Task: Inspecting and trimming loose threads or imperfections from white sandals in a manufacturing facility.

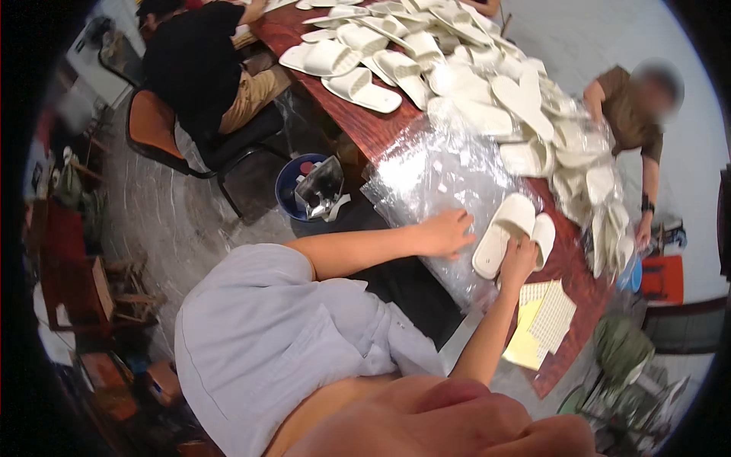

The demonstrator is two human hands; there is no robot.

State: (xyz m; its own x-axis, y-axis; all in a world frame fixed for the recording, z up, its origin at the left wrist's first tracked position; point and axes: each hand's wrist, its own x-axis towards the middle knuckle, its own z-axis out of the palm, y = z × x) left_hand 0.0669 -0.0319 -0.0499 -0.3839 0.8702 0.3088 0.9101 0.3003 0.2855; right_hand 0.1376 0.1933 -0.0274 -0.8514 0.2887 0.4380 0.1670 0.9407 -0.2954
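My right hand (518, 260) is closed on a pair of cream-white slide slippers near the table's front edge. The larger-looking slipper (493, 240) lies to the left of the fingers, and its mate (543, 238) shows partly behind it on the right. To the left, my left hand (447, 233) rests with fingers apart on a stack of clear plastic bags (426, 183). Both slippers lie over the right edge of that stack. The exact grip of my right fingertips is partly hidden by the slippers.
Many cream slippers (365, 90) are heaped on the reddish wood table (365, 126), some in clear bags on the right. Sticker sheets (542, 324) lie near the front corner. A blue bin (289, 186) stands at left. One person (194, 65) sits far left, another (628, 114) is at right.
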